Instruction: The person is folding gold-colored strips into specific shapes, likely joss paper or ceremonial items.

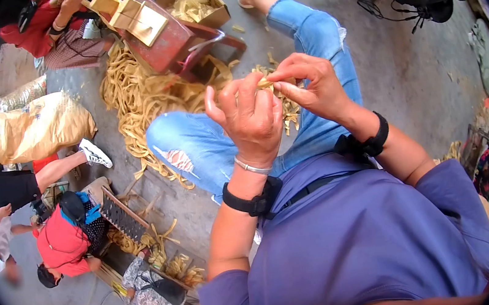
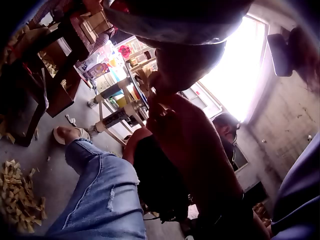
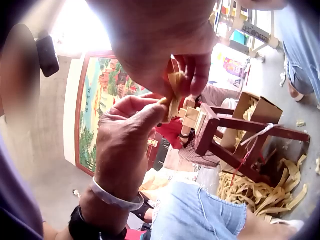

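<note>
Two hands on one thin yellow strip [image 3: 175,87], up over the lap. I had both grips pinching: left hand [image 1: 249,115] with thumb and fingertips on one side, right hand [image 1: 312,79] with thumb and fingers on the other. Strip sat between the two sets of fingertips, bent over on itself; exact fold too small to tell. Nearest edges: bent knees in blue jeans [image 1: 198,131], just below the hands. Small pieces [image 2: 22,192] were heaped on the floor between the legs. Left side was tight: big strip pile [image 1: 132,99], red bench [image 1: 171,45], cardboard box [image 1: 219,19]. Most room I saw was gray floor [image 1: 413,75] off to the right.
</note>
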{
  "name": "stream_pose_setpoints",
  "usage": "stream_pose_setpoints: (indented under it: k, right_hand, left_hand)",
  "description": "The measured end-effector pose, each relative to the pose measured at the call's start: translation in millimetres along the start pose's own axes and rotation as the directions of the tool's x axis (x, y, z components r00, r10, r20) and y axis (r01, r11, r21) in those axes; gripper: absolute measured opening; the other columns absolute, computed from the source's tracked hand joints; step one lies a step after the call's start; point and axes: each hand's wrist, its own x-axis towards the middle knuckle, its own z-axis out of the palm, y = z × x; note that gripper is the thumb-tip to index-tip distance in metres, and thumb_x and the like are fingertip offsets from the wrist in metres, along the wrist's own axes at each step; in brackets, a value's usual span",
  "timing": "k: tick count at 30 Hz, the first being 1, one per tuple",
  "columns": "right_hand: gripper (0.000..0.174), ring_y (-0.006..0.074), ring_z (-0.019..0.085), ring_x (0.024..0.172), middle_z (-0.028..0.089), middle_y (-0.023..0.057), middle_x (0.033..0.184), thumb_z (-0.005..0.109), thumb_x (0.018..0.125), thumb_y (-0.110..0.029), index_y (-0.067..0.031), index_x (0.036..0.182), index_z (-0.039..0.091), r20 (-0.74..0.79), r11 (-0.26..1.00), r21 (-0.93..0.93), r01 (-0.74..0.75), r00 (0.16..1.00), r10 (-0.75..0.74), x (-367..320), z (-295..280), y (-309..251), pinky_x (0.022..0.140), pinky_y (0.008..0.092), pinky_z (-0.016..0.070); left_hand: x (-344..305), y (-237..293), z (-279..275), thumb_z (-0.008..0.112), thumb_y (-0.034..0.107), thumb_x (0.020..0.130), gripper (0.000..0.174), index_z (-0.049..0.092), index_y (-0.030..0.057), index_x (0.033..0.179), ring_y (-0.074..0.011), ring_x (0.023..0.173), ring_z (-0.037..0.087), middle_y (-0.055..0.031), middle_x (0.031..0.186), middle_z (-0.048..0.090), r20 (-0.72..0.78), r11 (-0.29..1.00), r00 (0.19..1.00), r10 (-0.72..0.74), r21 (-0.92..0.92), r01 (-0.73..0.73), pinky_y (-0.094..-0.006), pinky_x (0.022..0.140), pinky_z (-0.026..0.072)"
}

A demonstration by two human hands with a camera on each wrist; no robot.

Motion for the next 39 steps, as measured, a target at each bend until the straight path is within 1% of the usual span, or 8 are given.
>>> stream_pose_setpoints:
  k: [8,12,17,24,27,28,31,39]
  right_hand:
    - [0.018,0.0243,0.057,0.066,0.058,0.0106,0.074,0.069,0.07,-0.013,0.0003,0.079,0.061,0.252,0.982,0.009,-0.187,0.951,0.179,-7.7,-6.4,21.2,0.059,0.0316,0.0459]
    - [0.016,0.0253,0.055,0.067,0.055,0.0111,0.074,0.067,0.072,-0.011,0.0001,0.079,0.058,0.3,0.997,-0.021,-0.078,0.95,0.08,-12.3,-11.1,21.7,0.061,0.033,0.0452]
    - [0.017,0.0243,0.055,0.069,0.055,0.0108,0.08,0.062,0.072,-0.006,-0.0012,0.087,0.057,0.294,0.999,-0.032,-0.01,0.956,0.019,-18.8,-13.0,15.2,0.063,0.0339,0.0458]
    - [0.035,0.0192,0.059,0.078,0.055,0.0085,0.083,0.059,0.068,-0.001,-0.0038,0.102,0.052,0.217,0.987,0.079,-0.138,0.969,0.118,-20.7,-6.2,9.7,0.07,0.031,0.0486]
    - [0.038,0.0183,0.059,0.079,0.056,0.0078,0.084,0.06,0.066,0.0,-0.0041,0.103,0.052,0.148,0.983,0.133,-0.124,0.983,0.104,-19.2,-6.5,3.8,0.072,0.0303,0.0488]
    - [0.038,0.0183,0.059,0.079,0.056,0.0076,0.084,0.06,0.066,0.0,-0.0041,0.103,0.052,0.132,0.981,0.146,-0.128,0.985,0.109,-20.4,-4.5,2.3,0.072,0.0304,0.0488]
    - [0.039,0.0188,0.06,0.079,0.056,0.0077,0.085,0.059,0.066,0.001,-0.004,0.104,0.052,0.133,0.982,0.136,-0.128,0.985,0.11,-21.8,-3.6,0.7,0.072,0.0304,0.049]
    - [0.039,0.0218,0.061,0.079,0.057,0.0096,0.086,0.054,0.066,0.006,-0.0039,0.103,0.052,0.126,0.997,0.019,-0.072,0.99,0.069,-26.9,-0.9,-8.5,0.071,0.0332,0.0508]
  left_hand:
    - [-7.6,-3.7,6.5,0.068,0.007,0.069,0.016,0.058,0.0109,0.081,-0.0197,0.077,0.058,-0.001,0.075,0.06,0.206,0.996,0.975,0.087,0.013,-0.092,-0.0529,0.103,0.027]
    - [-10.1,3.7,9.7,0.064,0.002,0.071,0.021,0.057,0.0089,0.09,-0.017,0.07,0.059,-0.0031,0.076,0.061,0.263,0.969,0.957,-0.123,-0.177,0.173,-0.0401,0.09,0.0413]
    - [-20.4,-1.4,15.5,0.06,-0.003,0.074,0.033,0.049,0.0024,0.104,-0.0129,0.064,0.06,-0.0048,0.072,0.06,0.645,0.163,0.585,-0.491,-0.592,0.789,-0.0243,0.063,0.0482]
    - [-20.5,3.1,11.9,0.058,-0.005,0.074,0.043,0.048,-0.0004,0.115,-0.0098,0.079,0.059,-0.007,0.087,0.062,0.758,-0.344,0.476,-0.445,-0.636,0.691,-0.0223,0.073,0.048]
    - [-35.2,-3.9,26.8,0.059,-0.003,0.074,0.03,0.057,-0.0008,0.104,-0.0108,0.079,0.058,-0.0047,0.087,0.062,0.597,0.187,0.654,-0.465,-0.655,0.732,-0.0242,0.074,0.0482]
    - [-36.4,-4.6,22.7,0.06,0.002,0.076,0.015,0.063,-0.0008,0.09,-0.0108,0.078,0.056,-0.0026,0.085,0.062,0.7,0.152,0.551,-0.454,-0.549,0.822,-0.0249,0.073,0.0472]
    - [-42.0,-13.8,24.1,0.058,0.005,0.078,0.011,0.063,0.0003,0.086,-0.0086,0.077,0.055,-0.0025,0.082,0.061,0.724,0.174,0.578,-0.377,-0.557,0.812,-0.0231,0.07,0.0451]
    - [-28.0,-2.7,7.3,0.053,0.003,0.079,0.009,0.059,0.0053,0.085,-0.0064,0.069,0.05,0.0017,0.078,0.057,0.914,-0.409,0.291,-0.283,-0.39,0.825,-0.0206,0.065,0.042]
